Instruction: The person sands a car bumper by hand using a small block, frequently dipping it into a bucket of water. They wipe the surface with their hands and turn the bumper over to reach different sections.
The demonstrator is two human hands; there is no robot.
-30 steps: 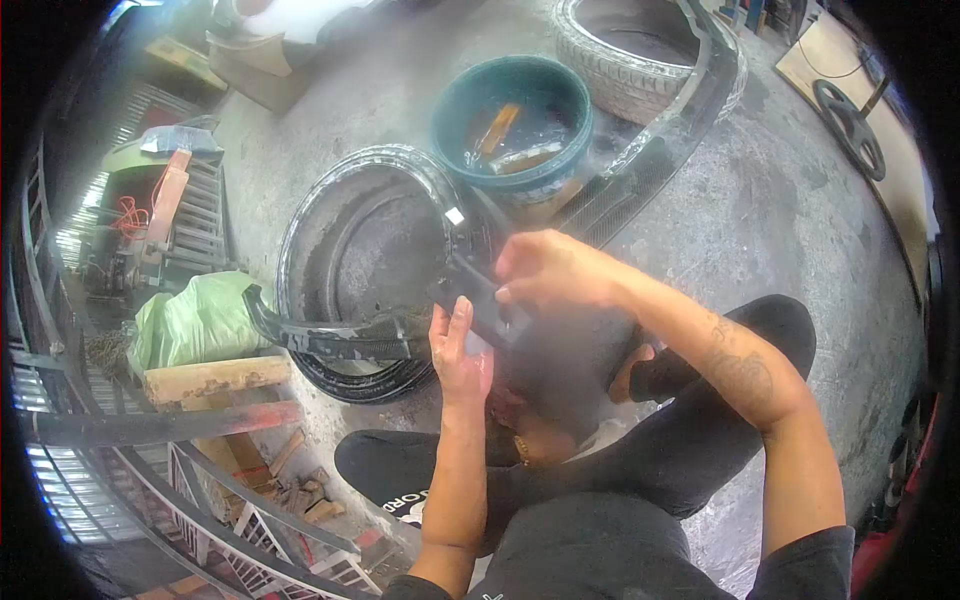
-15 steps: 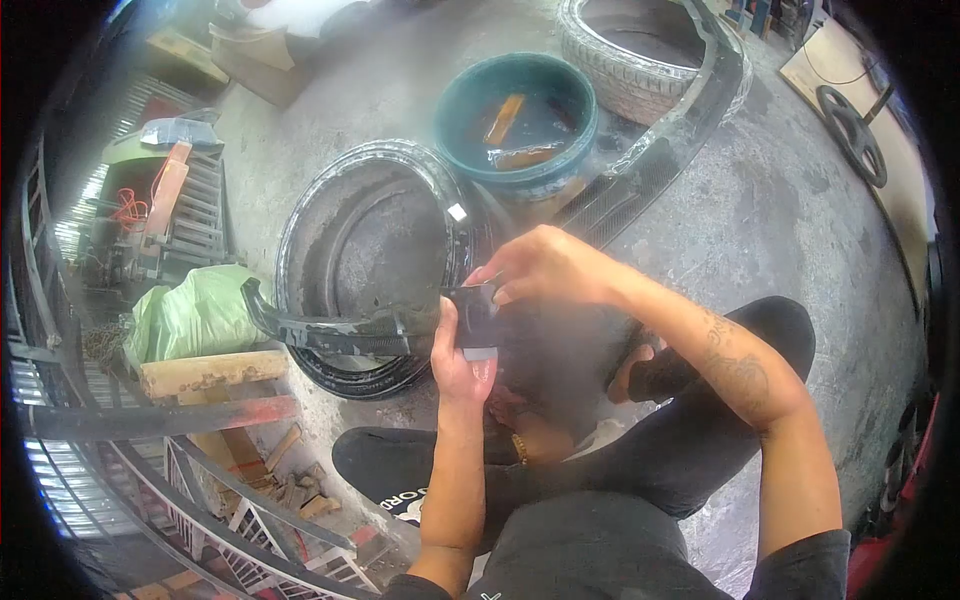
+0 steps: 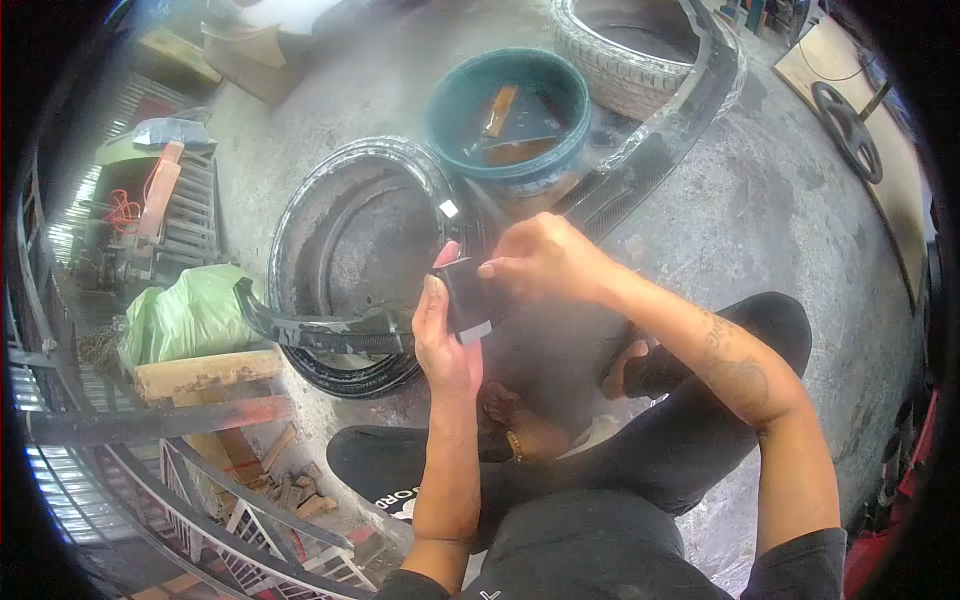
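My left hand [image 3: 447,345] holds a dark sheet-like piece [image 3: 470,300] with a pale grey strip at its lower edge, fingers behind it and thumb at its left side. Close by on the right, my right hand [image 3: 530,258] is bent with thumb and fingers together at the sheet's upper right edge; blur hides exactly what it pinches. Beneath both hands runs a long curved black strip with a carbon-like weave [image 3: 610,200]. That strip passes over a tyre [image 3: 290,215] lying flat on the floor.
Beyond my hands stands a green tub [image 3: 450,150] with water and brown blocks in it. Another tyre [image 3: 635,85] lies behind it. To the left are a green plastic bag [image 3: 195,315], wood pieces and metal racks [image 3: 190,215]. A steering wheel [image 3: 845,130] rests at the right.
The dark sheet has tilted and shows more of its face. My left hand has shifted slightly left and down, and my right hand has moved a little away from it.
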